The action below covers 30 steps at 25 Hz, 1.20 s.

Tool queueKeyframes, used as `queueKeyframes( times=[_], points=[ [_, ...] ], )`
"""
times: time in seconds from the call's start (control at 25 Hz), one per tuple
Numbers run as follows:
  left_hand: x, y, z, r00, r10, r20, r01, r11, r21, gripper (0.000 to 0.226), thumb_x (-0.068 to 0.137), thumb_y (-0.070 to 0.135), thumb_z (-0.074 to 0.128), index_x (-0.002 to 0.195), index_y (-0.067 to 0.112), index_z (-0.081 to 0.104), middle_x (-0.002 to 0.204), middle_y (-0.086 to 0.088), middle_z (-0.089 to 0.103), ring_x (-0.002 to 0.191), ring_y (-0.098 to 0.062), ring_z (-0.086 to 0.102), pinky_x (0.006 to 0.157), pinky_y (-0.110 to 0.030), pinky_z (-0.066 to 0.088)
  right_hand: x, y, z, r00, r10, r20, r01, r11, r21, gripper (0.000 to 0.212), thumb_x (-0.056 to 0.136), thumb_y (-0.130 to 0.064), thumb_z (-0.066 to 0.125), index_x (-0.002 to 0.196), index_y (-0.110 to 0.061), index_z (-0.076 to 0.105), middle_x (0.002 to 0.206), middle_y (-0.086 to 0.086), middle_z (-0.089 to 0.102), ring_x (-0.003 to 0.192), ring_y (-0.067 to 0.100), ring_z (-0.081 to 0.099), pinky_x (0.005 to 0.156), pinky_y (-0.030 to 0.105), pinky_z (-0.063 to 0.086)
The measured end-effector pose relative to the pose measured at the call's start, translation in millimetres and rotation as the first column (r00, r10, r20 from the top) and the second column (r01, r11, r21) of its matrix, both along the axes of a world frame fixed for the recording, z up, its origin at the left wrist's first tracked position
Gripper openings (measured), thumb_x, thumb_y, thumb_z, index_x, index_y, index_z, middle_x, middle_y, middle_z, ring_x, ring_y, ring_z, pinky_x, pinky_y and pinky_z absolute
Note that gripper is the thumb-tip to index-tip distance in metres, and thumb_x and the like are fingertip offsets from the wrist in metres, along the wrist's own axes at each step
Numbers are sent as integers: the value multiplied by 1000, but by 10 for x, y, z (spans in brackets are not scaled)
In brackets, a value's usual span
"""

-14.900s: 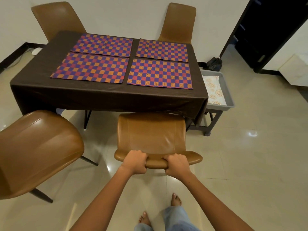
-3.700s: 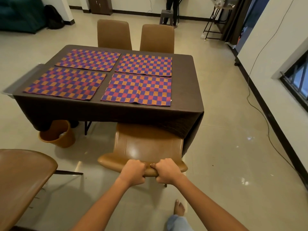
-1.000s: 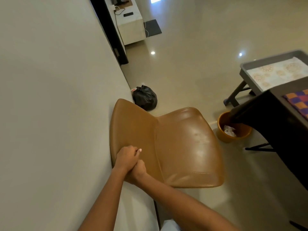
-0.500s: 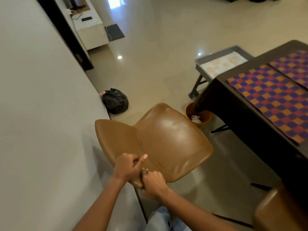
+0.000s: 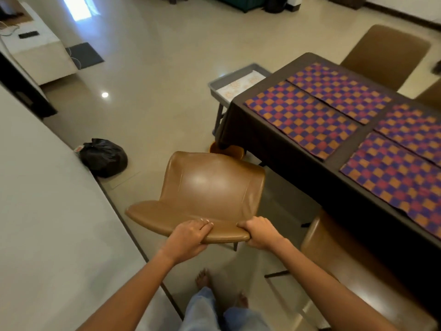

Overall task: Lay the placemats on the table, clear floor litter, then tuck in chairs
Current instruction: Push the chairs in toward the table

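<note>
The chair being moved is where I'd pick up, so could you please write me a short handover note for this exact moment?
Hands: left hand and right hand both grip the top edge of the brown chair's backrest.
Things: this chair stands clear of the table, seat pointing toward its corner. Four checkered placemats lie flat on the tablecloth.
Done: placemats laid. A second chair on this side sits close to the table.
Left: push the held chair under the table.

Table (image 5: 298,149) as landmark. Held chair (image 5: 210,187) off its near-left corner, open floor gap between. Orange bin (image 5: 228,150) under that corner. Tucked chair (image 5: 358,266) along near edge. Wall (image 5: 47,223) and black bag (image 5: 103,156) farther left.
</note>
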<state>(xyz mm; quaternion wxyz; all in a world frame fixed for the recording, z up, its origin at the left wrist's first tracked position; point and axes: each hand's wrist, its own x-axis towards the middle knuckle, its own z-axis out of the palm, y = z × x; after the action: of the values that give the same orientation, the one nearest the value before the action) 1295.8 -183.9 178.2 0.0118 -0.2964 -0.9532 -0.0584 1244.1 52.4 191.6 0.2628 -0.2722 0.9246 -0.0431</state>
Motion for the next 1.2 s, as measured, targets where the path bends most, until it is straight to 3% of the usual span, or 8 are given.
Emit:
queueKeyframes(
  times=[0.12,0.2,0.28,0.4,0.48,0.64,0.92,1.2],
  points=[
    [-43,-117,-18,997,49,59,-43,994,-96,62,40,41,87,96,19,70,87,3,73,74,-11,70,60,-20,56,-61,176,75,994,14,108,-15,1000,2,33,76,-12,59,108,-15,60,100,6,66,93,28,60,76,42,52],
    [-52,-113,-15,994,72,78,-63,992,-112,58,35,36,88,88,21,71,79,7,72,61,-8,67,49,-17,52,-27,14,184,990,57,132,-55,998,-21,31,72,-20,66,102,-14,59,92,5,64,81,23,58,68,40,52],
    [-53,-86,-13,993,79,87,-68,991,-118,54,34,30,89,85,21,72,74,7,71,54,-7,65,44,-17,50,105,-277,232,993,83,78,-79,996,-51,33,73,-29,68,101,-14,58,93,6,63,80,23,58,70,39,52],
    [-47,-96,-13,996,49,78,-40,993,-111,49,34,22,89,80,20,73,67,6,71,49,-7,64,42,-16,49,343,-601,219,999,14,-44,-13,1000,13,23,81,-8,57,104,-6,58,105,16,65,95,36,62,76,41,48],
    [-54,-83,12,997,12,75,-4,994,-107,48,34,20,88,79,19,74,68,5,71,49,-7,64,43,-16,48,386,-620,257,996,-39,-81,43,998,43,21,82,3,50,98,-3,62,103,18,67,95,39,63,71,39,46],
    [5,20,10,994,-103,34,105,992,-64,50,35,23,89,84,16,76,74,2,74,56,-8,68,47,-17,52,454,-466,309,996,-65,-65,70,995,77,20,85,2,48,94,-3,65,99,17,67,91,37,64,64,36,40],
    [204,283,-125,928,-347,136,358,931,-69,58,29,37,84,84,18,77,81,7,75,70,-5,71,55,-16,54,925,-163,172,966,-255,54,252,966,52,26,88,-5,45,109,-3,60,115,18,62,104,39,60,81,43,47],
    [-341,378,-76,845,-517,135,530,843,-89,49,47,37,80,93,22,74,87,8,74,75,-4,70,60,-16,55,849,-114,181,919,-394,-10,394,918,41,28,87,-8,45,113,-7,55,117,15,62,105,37,59,81,41,47]
  ],
)
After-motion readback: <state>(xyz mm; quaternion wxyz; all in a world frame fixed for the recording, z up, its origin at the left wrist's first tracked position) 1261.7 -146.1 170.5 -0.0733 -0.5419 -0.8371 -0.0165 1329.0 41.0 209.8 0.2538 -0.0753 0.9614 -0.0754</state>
